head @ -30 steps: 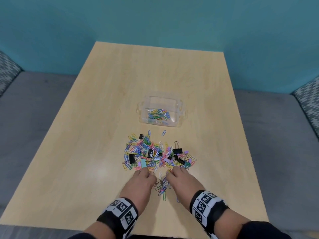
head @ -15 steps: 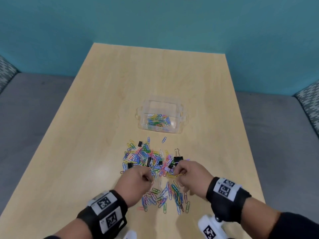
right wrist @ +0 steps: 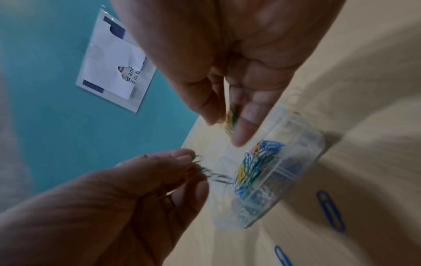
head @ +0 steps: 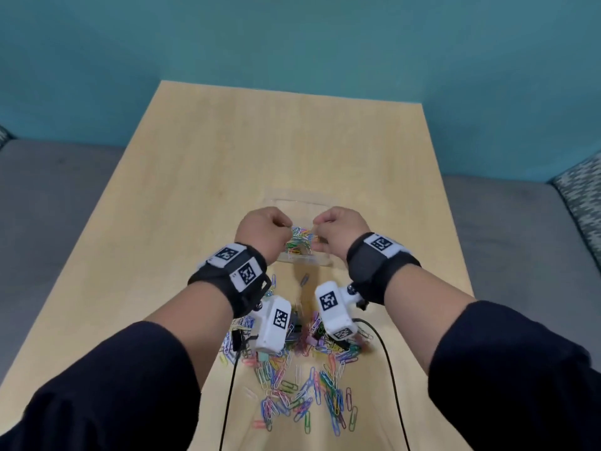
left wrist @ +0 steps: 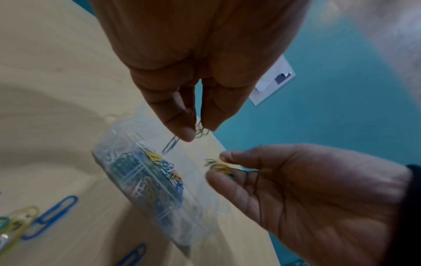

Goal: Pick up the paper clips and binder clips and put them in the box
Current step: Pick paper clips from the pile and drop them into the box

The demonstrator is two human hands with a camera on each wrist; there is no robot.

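Note:
The clear plastic box point(head: 305, 259) stands mid-table with several coloured paper clips point(head: 300, 240) inside. Both hands hover just above it, facing each other. My left hand point(head: 280, 227) pinches a few dark green paper clips point(left wrist: 198, 130) between thumb and fingertip. My right hand point(head: 320, 228) pinches yellow and green paper clips point(right wrist: 231, 118) the same way. The box point(left wrist: 148, 180) sits right under both pinches. A pile of paper clips and binder clips point(head: 292, 369) lies on the table nearer to me, partly hidden by the wrist cameras.
The wooden table point(head: 195, 190) ends at a teal wall at the back. Grey seats point(head: 48, 196) flank it on both sides. Black cables point(head: 387, 353) trail over the pile. A white sheet point(right wrist: 111, 59) hangs on the wall.
Both hands have lifted off the pile with clips pinched in them and moved forward, from the near edge of the pile to above the box.

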